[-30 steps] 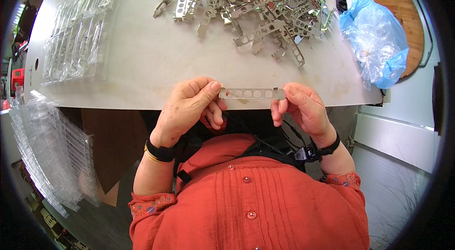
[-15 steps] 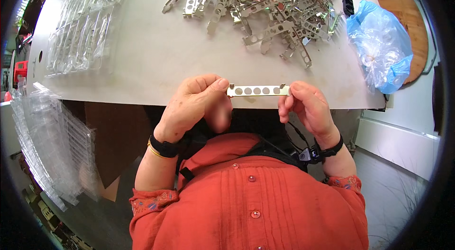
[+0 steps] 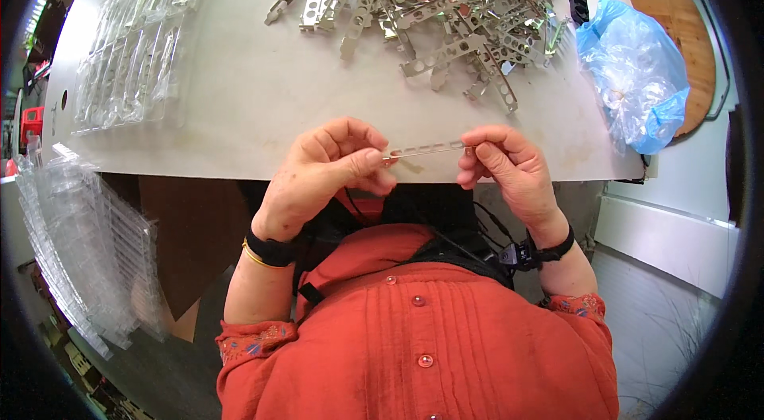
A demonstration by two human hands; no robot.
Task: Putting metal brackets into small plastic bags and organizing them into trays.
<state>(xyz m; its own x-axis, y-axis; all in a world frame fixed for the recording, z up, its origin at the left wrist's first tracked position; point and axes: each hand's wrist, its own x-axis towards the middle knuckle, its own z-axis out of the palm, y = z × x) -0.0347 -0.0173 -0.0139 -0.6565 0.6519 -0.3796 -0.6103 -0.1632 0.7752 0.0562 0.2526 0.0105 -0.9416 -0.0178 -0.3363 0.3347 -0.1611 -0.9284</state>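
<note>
Between my two hands, just above the table's near edge, is a thin metal bracket [image 3: 427, 151] with a row of holes along it. It is tilted so that I see it nearly edge-on. My left hand [image 3: 326, 169] pinches its left end between thumb and fingers. At the other end, my right hand [image 3: 512, 169] grips it the same way, thumb against the curled fingers. Farther back on the table lies a big heap of similar metal brackets [image 3: 469, 14], tangled over each other.
On the table's [image 3: 239, 102] left side lies a clear plastic tray [image 3: 131, 62] with wrapped pieces. Stacked clear trays [image 3: 91, 253] stand off its left edge. A blue plastic bag [image 3: 637, 74], a small black part [image 3: 578, 4] and a round wooden board [image 3: 664, 30] are at the right.
The bracket has been turned from its flat face, holes showing fully, to nearly edge-on. My fingers have shifted round its ends, and both hands still hold it.
</note>
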